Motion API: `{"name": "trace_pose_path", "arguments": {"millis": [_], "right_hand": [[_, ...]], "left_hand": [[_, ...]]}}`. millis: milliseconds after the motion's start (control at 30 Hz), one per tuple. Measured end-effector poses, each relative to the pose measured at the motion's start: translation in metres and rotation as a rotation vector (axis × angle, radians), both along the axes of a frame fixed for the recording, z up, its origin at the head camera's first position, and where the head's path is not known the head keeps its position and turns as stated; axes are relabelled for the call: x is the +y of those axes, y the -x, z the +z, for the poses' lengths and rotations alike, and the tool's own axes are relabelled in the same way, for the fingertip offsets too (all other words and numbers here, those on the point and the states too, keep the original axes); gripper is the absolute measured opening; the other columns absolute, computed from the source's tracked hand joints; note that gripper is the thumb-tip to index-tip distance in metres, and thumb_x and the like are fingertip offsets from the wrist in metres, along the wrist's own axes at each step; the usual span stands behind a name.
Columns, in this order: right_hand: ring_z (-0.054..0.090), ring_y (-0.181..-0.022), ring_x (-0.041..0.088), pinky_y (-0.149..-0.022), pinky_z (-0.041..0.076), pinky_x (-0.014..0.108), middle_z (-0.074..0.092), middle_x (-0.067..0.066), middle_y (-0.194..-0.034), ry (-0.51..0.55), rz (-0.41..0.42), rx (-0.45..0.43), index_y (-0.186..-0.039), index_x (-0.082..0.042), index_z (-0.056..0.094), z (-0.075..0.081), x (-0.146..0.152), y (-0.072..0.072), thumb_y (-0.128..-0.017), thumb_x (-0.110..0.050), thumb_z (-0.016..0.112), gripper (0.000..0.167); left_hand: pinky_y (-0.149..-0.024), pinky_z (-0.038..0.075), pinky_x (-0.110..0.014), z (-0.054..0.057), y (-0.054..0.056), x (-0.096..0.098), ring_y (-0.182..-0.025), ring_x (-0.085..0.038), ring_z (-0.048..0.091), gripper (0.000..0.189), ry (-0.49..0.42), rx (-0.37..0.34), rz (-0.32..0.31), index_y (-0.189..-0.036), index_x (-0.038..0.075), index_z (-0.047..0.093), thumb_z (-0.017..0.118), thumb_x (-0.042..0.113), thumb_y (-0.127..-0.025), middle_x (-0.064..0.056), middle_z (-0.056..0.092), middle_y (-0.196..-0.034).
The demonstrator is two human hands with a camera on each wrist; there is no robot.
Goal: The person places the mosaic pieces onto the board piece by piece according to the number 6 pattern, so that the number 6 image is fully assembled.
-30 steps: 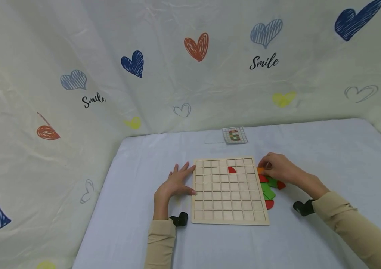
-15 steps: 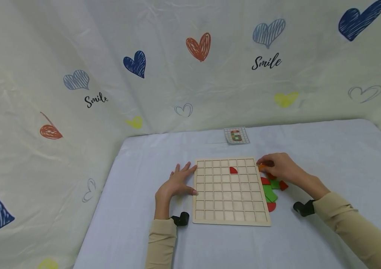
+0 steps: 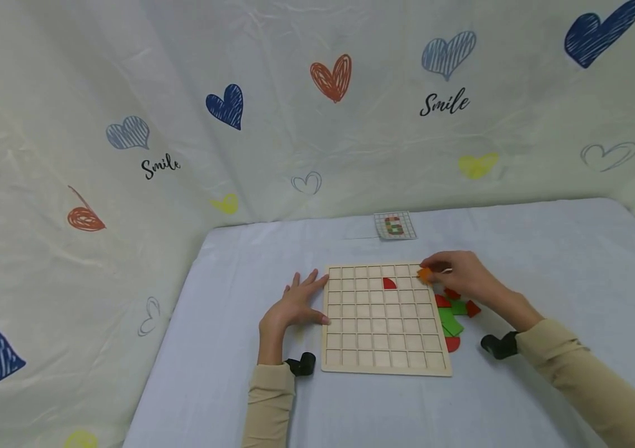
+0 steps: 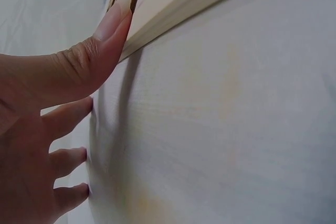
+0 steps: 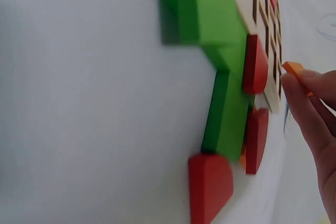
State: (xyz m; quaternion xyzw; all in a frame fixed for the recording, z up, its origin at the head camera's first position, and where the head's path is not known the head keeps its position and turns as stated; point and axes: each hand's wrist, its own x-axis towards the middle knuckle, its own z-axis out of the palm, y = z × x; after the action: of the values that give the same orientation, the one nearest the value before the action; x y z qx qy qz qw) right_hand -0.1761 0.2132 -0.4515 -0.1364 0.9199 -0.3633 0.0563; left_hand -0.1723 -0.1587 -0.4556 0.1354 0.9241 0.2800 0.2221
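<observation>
Since a half-second ago, the right hand (image 3: 459,272) has moved a little left, bringing an orange tile (image 3: 424,275) from beside the wooden grid board (image 3: 378,325) to over its right edge, near the far corner. Thumb and fingertips pinch the tile; whether it touches the board I cannot tell. The left hand (image 3: 294,306) lies spread, fingers extended and gripping nothing, at the board's left edge, with its thumb against the rim and other fingertips on the white tablecloth (image 3: 211,330).

One red quarter-circle tile (image 3: 389,284) sits in a cell of the second row from the far edge, right of centre. Against the board's right side lies a loose pile: overlapping green tiles (image 5: 215,11), with red tiles (image 5: 255,66) on and around them. In the right wrist view, a sliver of orange (image 5: 242,158) shows by one red tile.

Black wrist cameras (image 3: 500,346) protrude below both hands, next to rolled beige sleeves (image 3: 589,373). Beyond the board lies a gridded card (image 3: 395,226) with a multicoloured figure like a 6. Behind hangs a pale backdrop (image 3: 272,146) printed with hearts and "Smile".
</observation>
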Motion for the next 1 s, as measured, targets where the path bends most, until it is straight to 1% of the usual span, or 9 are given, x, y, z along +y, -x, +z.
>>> {"name": "trace_pose_path", "arguments": {"millis": [67, 167, 300, 500, 633, 800, 1000], "right_hand": [[0.068, -0.108, 0.038, -0.094, 0.058, 0.053, 0.072, 0.021, -0.119, 0.012, -0.009, -0.042, -0.124, 0.003, 0.071, 0.001, -0.005, 0.001, -0.094, -0.010, 0.073, 0.033], [0.068, -0.111, 0.039, -0.097, 0.056, 0.055, 0.071, 0.021, -0.122, 0.026, -0.005, -0.067, -0.128, 0.003, 0.069, 0.002, -0.012, 0.002, -0.093, -0.009, 0.072, 0.036], [0.070, -0.105, 0.035, -0.095, 0.057, 0.053, 0.072, 0.020, -0.119, 0.031, 0.023, -0.048, -0.126, 0.004, 0.070, 0.000, -0.021, 0.005, -0.092, -0.007, 0.073, 0.036], [0.069, -0.091, 0.023, -0.085, 0.061, 0.040, 0.075, 0.015, -0.110, 0.033, 0.085, -0.007, -0.120, 0.004, 0.073, -0.003, -0.033, 0.009, -0.090, -0.009, 0.079, 0.033], [0.069, -0.090, 0.020, -0.082, 0.059, 0.033, 0.075, 0.013, -0.108, 0.033, 0.121, -0.002, -0.119, 0.003, 0.074, -0.004, -0.040, 0.012, -0.090, -0.009, 0.078, 0.032], [0.069, -0.092, 0.021, -0.082, 0.058, 0.032, 0.075, 0.013, -0.109, 0.031, 0.158, 0.001, -0.119, 0.002, 0.074, -0.004, -0.048, 0.016, -0.091, -0.008, 0.077, 0.030], [0.067, -0.090, 0.021, -0.079, 0.056, 0.032, 0.075, 0.011, -0.104, 0.025, 0.185, 0.021, -0.116, 0.002, 0.075, -0.006, -0.056, 0.020, -0.089, -0.008, 0.079, 0.029]], "left_hand": [[-0.127, 0.003, -0.062, 0.000, 0.000, 0.000, -0.159, -0.043, -0.006, 0.099, -0.001, -0.004, 0.001, -0.162, 0.020, 0.035, 0.090, 0.025, -0.080, -0.007, 0.015, -0.173], [-0.128, 0.002, -0.061, 0.001, 0.000, 0.001, -0.159, -0.042, -0.006, 0.100, 0.000, -0.005, 0.003, -0.162, 0.021, 0.035, 0.090, 0.025, -0.079, -0.006, 0.015, -0.173], [-0.127, 0.003, -0.062, 0.001, 0.000, 0.001, -0.159, -0.042, -0.006, 0.100, 0.001, -0.002, 0.005, -0.162, 0.022, 0.035, 0.090, 0.026, -0.079, -0.005, 0.015, -0.173], [-0.127, 0.003, -0.062, 0.000, 0.000, 0.000, -0.159, -0.042, -0.006, 0.099, -0.004, -0.006, 0.006, -0.162, 0.022, 0.036, 0.090, 0.026, -0.079, -0.005, 0.015, -0.173], [-0.127, 0.003, -0.062, 0.000, 0.000, -0.001, -0.159, -0.041, -0.007, 0.099, -0.007, -0.013, 0.013, -0.162, 0.023, 0.035, 0.090, 0.025, -0.079, -0.004, 0.014, -0.173], [-0.127, 0.003, -0.062, -0.001, 0.001, -0.001, -0.159, -0.040, -0.007, 0.099, -0.004, -0.012, 0.012, -0.162, 0.022, 0.035, 0.090, 0.026, -0.080, -0.004, 0.014, -0.173], [-0.128, 0.003, -0.061, 0.000, 0.000, 0.000, -0.159, -0.041, -0.006, 0.099, -0.009, -0.010, 0.012, -0.162, 0.021, 0.036, 0.090, 0.025, -0.079, -0.005, 0.015, -0.173]]}}
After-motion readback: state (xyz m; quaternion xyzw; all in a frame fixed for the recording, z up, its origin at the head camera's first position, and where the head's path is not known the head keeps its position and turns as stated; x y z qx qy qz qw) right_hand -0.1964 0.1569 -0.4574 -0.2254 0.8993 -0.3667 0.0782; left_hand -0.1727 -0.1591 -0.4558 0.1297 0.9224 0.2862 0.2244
